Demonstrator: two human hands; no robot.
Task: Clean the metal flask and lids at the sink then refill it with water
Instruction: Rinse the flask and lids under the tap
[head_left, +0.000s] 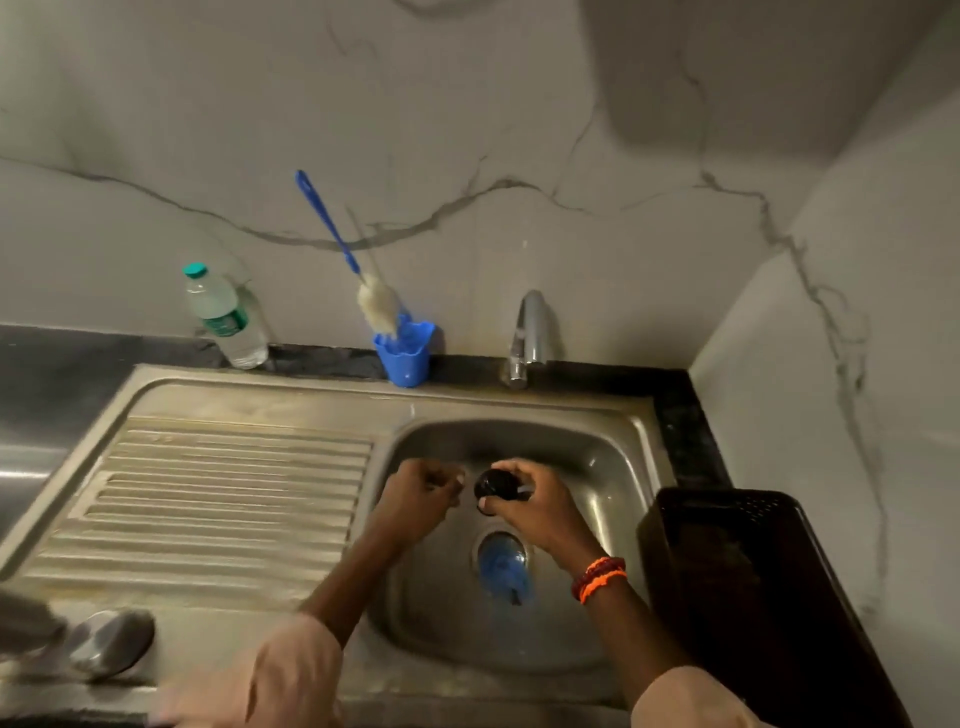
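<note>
A metal lid (111, 643) lying on the drainboard at my far left, my left hand (418, 496) curled, gripping nothing, over the sink basin (592, 525), just beside it my right hand (540, 506) clasping a black lid (496, 486), tap (527, 338) behind.

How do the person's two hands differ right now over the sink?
The right hand grips a small dark lid, while the left hand holds nothing visible, its fingers curled. The right wrist wears orange bands; the left wrist is bare. Both hands hover over the sink basin.
</note>
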